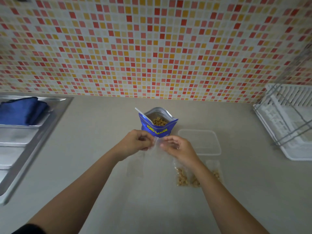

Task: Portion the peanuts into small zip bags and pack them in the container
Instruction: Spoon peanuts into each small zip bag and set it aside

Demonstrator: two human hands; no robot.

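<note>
A blue peanut pouch [157,128] stands open on the counter, peanuts showing inside and a white spoon handle [143,114] sticking out at its left. Just in front of it, my left hand [136,142] and my right hand [179,149] each pinch a top edge of one empty clear small zip bag [157,147], held above the counter. Filled zip bags of peanuts [182,178] lie near my right forearm, another [216,171] to its right. A clear plastic container [200,142] sits right of the pouch. More empty zip bags [135,168] lie flat under my left wrist.
A steel sink [25,141] with a blue cloth [23,110] fills the left side. A white dish rack [290,122] stands at the right. The tiled wall [152,48] rises behind the counter.
</note>
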